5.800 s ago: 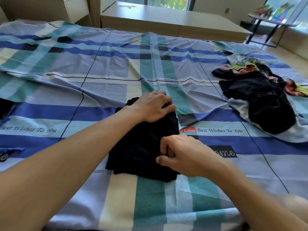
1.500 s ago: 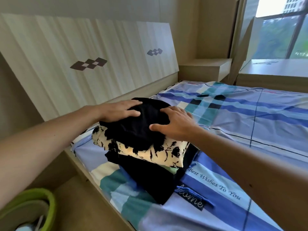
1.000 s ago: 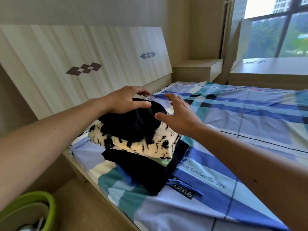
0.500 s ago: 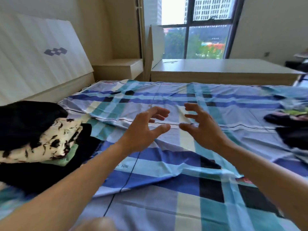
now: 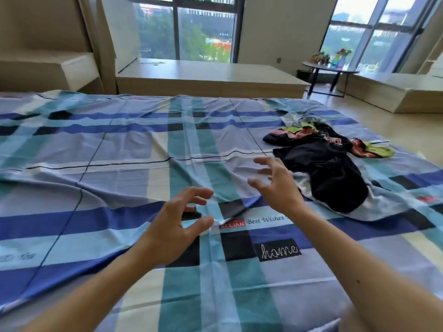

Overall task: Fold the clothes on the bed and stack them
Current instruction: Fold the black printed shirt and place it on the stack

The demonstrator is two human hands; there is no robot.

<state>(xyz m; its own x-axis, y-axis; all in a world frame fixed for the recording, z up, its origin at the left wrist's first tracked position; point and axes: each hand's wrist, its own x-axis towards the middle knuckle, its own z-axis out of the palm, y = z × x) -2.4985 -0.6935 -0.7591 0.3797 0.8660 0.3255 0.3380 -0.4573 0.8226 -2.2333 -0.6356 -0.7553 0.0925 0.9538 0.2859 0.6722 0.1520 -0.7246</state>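
Head view. Reference landmark: the black "home" patch [image 5: 279,250] printed on the bed sheet [image 5: 119,152], a plaid of blue, teal, lilac and cream that covers the bed.

1. Left hand [image 5: 172,226]: located left of the patch and slightly beyond it, over the sheet. Grip state: fingers spread and loosely bent, with a clear gap between thumb and fingers. It holds nothing.

2. Right hand [image 5: 278,188]: located directly beyond the patch, further from the camera than the left hand. Grip state: fingers splayed wide and bent at the tips, palm facing left. It holds nothing. The fingertips are just short of the pile described below and do not touch it.

3. Pile of unfolded clothes [image 5: 323,164]: located beyond and to the right of the patch, on the sheet, towards the bed's right side. A crumpled black garment lies on top. A pale garment [image 5: 383,207] shows from under its near edge. Red and yellow-green fabric [image 5: 374,150] shows along its far side.

4. Background: a low wooden platform [image 5: 203,75] runs along the far edge of the bed, well beyond the patch, below a window [image 5: 191,32]. A small round desk [image 5: 330,69] stands far beyond and to the right of the patch, carrying small coloured items too small to identify.
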